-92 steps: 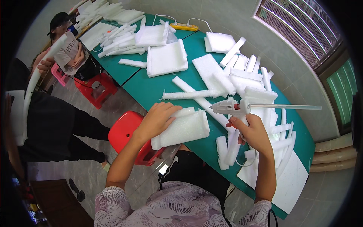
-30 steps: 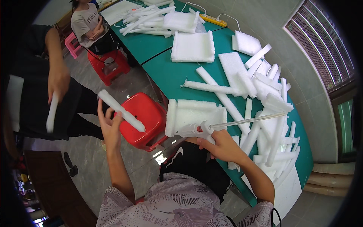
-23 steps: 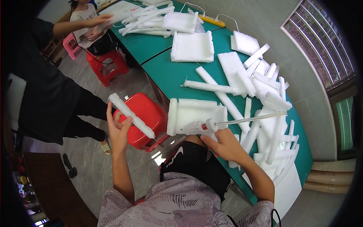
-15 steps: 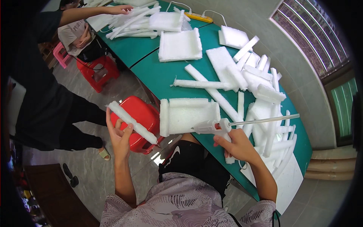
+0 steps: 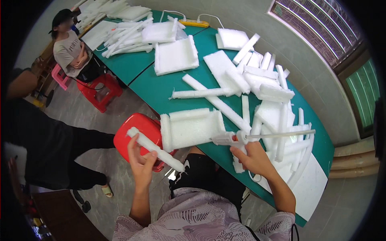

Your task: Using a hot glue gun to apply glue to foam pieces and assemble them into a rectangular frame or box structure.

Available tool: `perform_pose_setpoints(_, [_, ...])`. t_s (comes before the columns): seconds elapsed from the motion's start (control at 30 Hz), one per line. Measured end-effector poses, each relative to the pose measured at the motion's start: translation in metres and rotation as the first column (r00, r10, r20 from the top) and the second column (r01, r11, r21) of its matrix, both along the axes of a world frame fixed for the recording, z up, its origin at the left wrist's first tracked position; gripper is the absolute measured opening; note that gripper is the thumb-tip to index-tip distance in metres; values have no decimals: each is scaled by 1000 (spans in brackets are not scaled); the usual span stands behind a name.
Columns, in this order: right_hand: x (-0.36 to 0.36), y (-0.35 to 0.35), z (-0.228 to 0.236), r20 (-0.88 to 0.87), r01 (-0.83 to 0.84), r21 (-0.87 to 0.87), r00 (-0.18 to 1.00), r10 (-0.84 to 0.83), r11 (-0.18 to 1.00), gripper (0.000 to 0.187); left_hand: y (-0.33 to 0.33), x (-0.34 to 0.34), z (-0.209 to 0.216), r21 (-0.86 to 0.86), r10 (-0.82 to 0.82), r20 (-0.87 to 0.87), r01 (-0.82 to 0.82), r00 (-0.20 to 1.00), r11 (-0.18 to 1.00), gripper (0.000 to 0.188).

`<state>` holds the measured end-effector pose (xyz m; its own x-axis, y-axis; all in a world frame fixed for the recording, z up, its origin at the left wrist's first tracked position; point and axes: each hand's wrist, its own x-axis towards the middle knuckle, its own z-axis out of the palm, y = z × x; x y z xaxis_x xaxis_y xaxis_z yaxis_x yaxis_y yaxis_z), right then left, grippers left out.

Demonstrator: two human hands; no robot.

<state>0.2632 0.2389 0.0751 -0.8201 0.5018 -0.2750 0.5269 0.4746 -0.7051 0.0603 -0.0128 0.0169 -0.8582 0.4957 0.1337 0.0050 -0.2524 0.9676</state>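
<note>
The left hand grasps a narrow white foam strip near a red plastic stool, while the right hand clasps a white glue gun beside a white foam tray at the green counter's edge.

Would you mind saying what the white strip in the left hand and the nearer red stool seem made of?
The white strip looks like matte foam, from its ragged, wispy ends. The nearer red stool is probably smooth plastic, given its even colour and rounded edges.
</note>
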Motion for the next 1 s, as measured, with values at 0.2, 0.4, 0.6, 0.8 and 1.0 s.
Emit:
perform_pose_setpoints(0.2, [14,-3,20,-38,-8,-94,999,5,996,34,11,33,-5,3,-63,49,63,997,998,64])
perform_pose_setpoints(0.4, [23,3,17,-70,49,-107,996,-56,993,31,32,70,-12,22,-68,105,66,992,998,57])
perform_pose_setpoints(0.6, [41,10,16,-217,71,-143,971,-101,987,32,49,84,-27,-129,102,-30,-105,994,986,45])
perform_pose_setpoints(0.8, [61,22,18,-266,48,-270,956,-122,962,30,71,86,-22,-333,186,-201,-246,962,910,34])
perform_pose_setpoints(1.0, [69,26,17,-253,47,-283,960,-122,958,31,85,84,-16,-364,219,-96,-239,971,900,30])
